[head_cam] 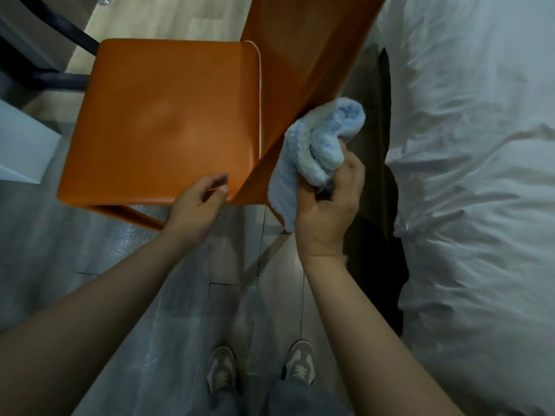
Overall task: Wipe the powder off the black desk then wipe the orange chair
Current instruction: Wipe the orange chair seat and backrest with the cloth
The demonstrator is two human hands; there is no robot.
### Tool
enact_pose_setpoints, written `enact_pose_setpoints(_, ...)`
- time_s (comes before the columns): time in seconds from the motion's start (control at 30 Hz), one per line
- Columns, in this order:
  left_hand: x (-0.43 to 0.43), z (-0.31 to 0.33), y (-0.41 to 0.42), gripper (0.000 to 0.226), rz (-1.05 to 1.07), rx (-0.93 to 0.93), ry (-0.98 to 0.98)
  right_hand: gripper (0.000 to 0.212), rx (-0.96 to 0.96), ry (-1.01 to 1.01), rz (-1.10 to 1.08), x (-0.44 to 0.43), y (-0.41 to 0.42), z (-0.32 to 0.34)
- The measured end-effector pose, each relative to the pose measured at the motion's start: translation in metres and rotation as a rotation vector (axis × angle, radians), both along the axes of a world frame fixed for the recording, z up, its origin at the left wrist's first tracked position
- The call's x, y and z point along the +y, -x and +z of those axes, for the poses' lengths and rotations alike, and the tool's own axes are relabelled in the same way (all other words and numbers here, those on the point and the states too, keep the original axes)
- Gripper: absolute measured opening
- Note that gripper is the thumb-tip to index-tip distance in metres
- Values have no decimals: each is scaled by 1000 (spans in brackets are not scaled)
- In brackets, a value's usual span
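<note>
The chair (168,121) stands on the floor (90,265) beside a bed (480,175). The right hand (330,211) grips a bunched blue cloth (315,145) against the backrest's edge. The left hand (198,202) is at the seat's near corner, fingers loosely curled; whether it holds the edge is unclear.

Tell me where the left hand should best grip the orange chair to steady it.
Probably the seat's near edge on the orange chair, approached from the person's side by the left hand: it is a thin overhanging slab, and the right hand with the blue cloth occupies the backrest.
</note>
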State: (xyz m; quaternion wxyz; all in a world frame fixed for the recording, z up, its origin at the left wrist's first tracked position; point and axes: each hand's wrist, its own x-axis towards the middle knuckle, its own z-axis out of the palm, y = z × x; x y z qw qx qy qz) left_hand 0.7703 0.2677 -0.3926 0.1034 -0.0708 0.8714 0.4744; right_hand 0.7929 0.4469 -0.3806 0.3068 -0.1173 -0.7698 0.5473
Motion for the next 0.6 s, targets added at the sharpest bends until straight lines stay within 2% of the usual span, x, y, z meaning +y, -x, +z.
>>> enact_pose_setpoints(0.3,-26,-44,-2,35,-21,176,-1,47,-119,-320,114,-49,-16,-103)
enact_pose_setpoints(0.43,-42,-61,1,30,-31,265,5,49,-167,-389,277,-50,-23,-148)
enact_pose_setpoints(0.6,-48,-89,-4,32,-91,368,151,44,-127,-448,441,-41,-34,-189)
